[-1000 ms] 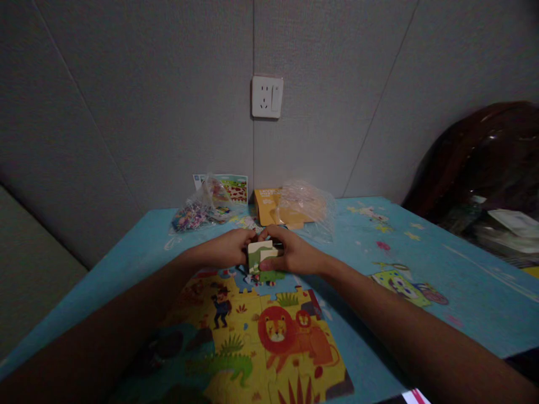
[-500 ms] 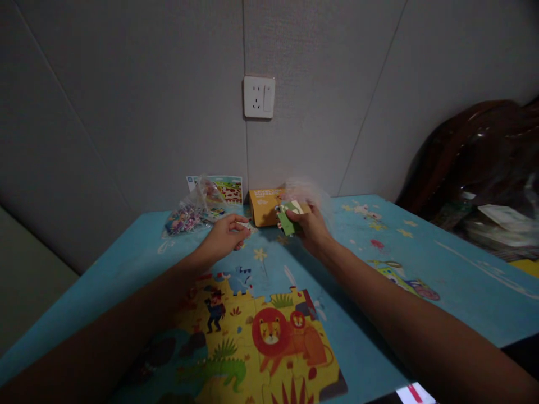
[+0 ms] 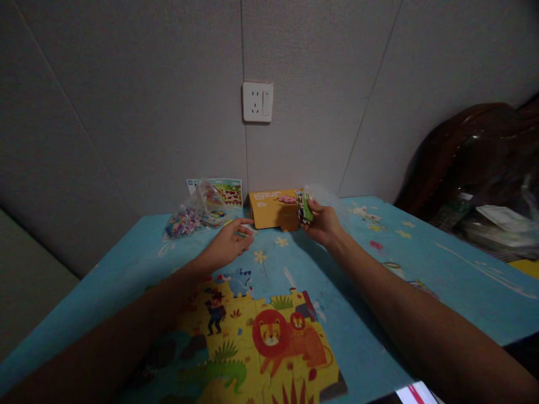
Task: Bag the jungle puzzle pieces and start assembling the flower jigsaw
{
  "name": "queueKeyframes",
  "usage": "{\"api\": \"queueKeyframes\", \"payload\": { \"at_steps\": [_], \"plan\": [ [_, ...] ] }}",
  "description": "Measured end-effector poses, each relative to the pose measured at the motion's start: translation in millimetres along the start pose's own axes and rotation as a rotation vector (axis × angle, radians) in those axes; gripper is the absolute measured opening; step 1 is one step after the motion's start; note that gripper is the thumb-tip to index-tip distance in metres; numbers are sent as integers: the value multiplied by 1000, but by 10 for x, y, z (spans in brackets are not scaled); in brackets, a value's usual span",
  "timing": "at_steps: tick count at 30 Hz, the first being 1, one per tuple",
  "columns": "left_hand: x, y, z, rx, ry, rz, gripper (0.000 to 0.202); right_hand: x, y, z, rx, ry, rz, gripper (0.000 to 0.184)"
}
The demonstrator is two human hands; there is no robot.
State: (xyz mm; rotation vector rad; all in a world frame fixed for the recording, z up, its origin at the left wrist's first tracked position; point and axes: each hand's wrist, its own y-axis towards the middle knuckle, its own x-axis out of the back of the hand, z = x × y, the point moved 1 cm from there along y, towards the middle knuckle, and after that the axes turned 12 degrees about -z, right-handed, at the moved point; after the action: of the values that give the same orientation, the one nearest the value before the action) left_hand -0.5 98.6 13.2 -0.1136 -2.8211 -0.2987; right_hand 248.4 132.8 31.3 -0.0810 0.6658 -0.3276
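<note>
Above the table, my right hand (image 3: 326,223) grips several green jigsaw puzzle pieces (image 3: 304,207) that look stacked. A clear plastic bag (image 3: 326,195) lies behind that hand; whether the hand touches it I cannot tell. My left hand (image 3: 231,241) is held over the table with its fingers apart and slightly curled, and holds nothing that I can see. Just beyond its fingertips lies something small and pale (image 3: 249,229), partly covered. Close to me is a partly joined animal jigsaw puzzle (image 3: 248,336) with a lion and a crocodile; my left forearm hides its left side.
An orange puzzle box (image 3: 269,213) stands by the wall. To its left are a picture card (image 3: 231,192) and a clear bag of colourful bits (image 3: 187,221). The blue patterned table (image 3: 421,241) reaches toward a dark carved chair (image 3: 455,134) on the right.
My right hand has shifted right with the puzzle pieces, turning them and uncovering more of the orange box. The plastic bag behind it has sunk lower. My left hand's fingers have spread a little.
</note>
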Motion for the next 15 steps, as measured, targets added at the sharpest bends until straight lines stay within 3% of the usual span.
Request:
{"api": "queueKeyframes", "payload": {
  "at_steps": [4,8,11,15],
  "plan": [
    [1,-9,-1,1,21,6,44,44,79,-108,111,-301,42,30],
    [-5,-29,-24,-5,21,28,43,129,186,-133,356,-700,-153,49],
    [-13,-37,-32,1,30,33,41,182,247,-106,535,-991,-208,45],
    [-20,-37,-31,6,56,31,37,198,245,-112,572,-1027,-179,32]
  ]
}}
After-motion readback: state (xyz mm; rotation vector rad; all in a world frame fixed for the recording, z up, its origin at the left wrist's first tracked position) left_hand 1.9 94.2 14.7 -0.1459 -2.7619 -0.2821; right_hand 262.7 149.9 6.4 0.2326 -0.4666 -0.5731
